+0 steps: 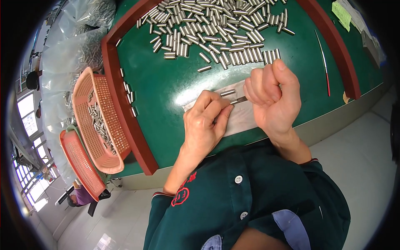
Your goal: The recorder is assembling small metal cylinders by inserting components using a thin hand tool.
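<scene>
My left hand is closed, pinching a small shiny metal cylinder whose end shows past the fingertips. My right hand is wrapped round a slim metal tool. Its narrow grey end meets the cylinder's end; its handle is hidden in the fist, so its kind is unclear. Just above the fingertips, another metal cylinder lies on a pale cloth. Beyond the hands, a short row of cylinders lies side by side at the near edge of a large loose pile.
Red-brown rails frame the green tabletop. Several cylinders rest along the left rail. A thin red-handled tool lies at right. Pink baskets and filled plastic bags stand at left. Another person is farther off.
</scene>
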The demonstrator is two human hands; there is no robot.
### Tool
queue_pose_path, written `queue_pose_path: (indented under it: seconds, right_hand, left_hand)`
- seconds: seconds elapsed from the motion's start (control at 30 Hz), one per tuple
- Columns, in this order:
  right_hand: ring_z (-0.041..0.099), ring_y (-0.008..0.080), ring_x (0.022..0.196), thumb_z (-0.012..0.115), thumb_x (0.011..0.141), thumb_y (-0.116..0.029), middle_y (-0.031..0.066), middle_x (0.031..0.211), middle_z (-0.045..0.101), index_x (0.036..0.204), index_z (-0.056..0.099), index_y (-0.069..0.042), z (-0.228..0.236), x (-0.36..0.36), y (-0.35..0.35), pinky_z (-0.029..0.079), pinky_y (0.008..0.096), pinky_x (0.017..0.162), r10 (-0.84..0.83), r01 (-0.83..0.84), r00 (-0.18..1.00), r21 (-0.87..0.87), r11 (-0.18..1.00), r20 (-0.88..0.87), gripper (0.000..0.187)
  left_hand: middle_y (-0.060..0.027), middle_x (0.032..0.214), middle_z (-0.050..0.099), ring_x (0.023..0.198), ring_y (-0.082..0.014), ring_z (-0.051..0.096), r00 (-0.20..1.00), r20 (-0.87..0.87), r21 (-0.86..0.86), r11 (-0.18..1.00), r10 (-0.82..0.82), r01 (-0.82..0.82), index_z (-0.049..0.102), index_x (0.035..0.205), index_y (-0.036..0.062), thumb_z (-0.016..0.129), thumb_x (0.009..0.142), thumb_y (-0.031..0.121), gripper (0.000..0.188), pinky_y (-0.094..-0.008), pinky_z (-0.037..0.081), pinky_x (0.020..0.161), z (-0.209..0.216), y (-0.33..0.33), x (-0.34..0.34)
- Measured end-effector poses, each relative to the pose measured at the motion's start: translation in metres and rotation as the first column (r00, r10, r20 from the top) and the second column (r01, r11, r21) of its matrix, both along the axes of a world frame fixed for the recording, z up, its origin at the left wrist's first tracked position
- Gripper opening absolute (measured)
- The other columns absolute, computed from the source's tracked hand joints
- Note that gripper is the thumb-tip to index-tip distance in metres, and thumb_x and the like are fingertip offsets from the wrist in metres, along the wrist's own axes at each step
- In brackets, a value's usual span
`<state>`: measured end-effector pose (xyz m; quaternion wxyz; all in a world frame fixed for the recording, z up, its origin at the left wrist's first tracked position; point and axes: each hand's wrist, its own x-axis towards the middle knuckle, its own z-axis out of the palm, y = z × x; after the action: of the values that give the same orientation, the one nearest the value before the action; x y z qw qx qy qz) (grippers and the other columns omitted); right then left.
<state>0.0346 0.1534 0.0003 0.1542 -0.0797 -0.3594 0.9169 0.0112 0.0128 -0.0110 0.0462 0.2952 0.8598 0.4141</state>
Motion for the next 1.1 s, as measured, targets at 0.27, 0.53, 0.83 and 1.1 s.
queue_pose_path:
  seconds: [0.27, 0.53, 0.83, 1.1]
  right_hand:
    - [0.016, 0.0072, 0.039, 0.027, 0.091, -0.024, -0.0028, 0.043, 0.024, 0.050, 0.025, -0.012, 0.004, -0.001, -0.004, 0.016, 0.0240, 0.039, -0.028, 0.027, 0.999, 0.059, 0.998, 0.024, 0.043]
    - [0.018, 0.0091, 0.040, 0.031, 0.089, -0.018, -0.0009, 0.044, 0.025, 0.049, 0.026, -0.009, 0.007, 0.002, -0.016, 0.016, 0.0258, 0.041, -0.059, 0.051, 0.998, 0.267, 0.962, 0.020, 0.041]
    - [0.029, 0.0061, 0.042, 0.039, 0.087, -0.013, -0.0022, 0.047, 0.034, 0.052, 0.035, -0.002, -0.003, 0.004, -0.020, 0.023, 0.0242, 0.039, -0.111, 0.129, 0.991, 0.332, 0.934, -0.073, 0.036]
    - [0.015, 0.0069, 0.039, 0.031, 0.089, -0.018, -0.0008, 0.042, 0.026, 0.049, 0.024, -0.010, 0.005, 0.010, 0.001, 0.015, 0.0236, 0.037, -0.182, 0.174, 0.972, -0.066, 0.982, -0.146, 0.041]
  left_hand:
    - [-0.0057, 0.072, 0.052, 0.053, -0.0230, 0.053, 0.999, 0.031, -0.016, 1.000, -0.017, 0.017, 0.059, 0.072, 0.0030, 0.065, 0.066, -0.001, 0.009, -0.0304, 0.043, 0.048, 0.002, 0.001, -0.002]
    - [-0.0060, 0.070, 0.051, 0.054, -0.0240, 0.053, 0.997, 0.080, 0.014, 1.000, -0.007, 0.006, 0.058, 0.070, 0.0024, 0.065, 0.065, -0.002, 0.009, -0.0313, 0.043, 0.048, 0.001, 0.001, -0.005]
    - [-0.0074, 0.067, 0.051, 0.056, -0.0270, 0.053, 1.000, 0.007, 0.033, 0.999, -0.024, 0.023, 0.056, 0.067, 0.0029, 0.063, 0.067, 0.001, 0.007, -0.0345, 0.042, 0.049, 0.000, 0.001, -0.003]
    - [-0.0052, 0.084, 0.054, 0.053, -0.0045, 0.040, 0.791, 0.593, 0.479, 0.855, -0.148, -0.199, 0.052, 0.082, 0.0017, 0.059, 0.076, 0.001, 0.009, -0.0203, 0.033, 0.047, 0.010, -0.019, 0.005]
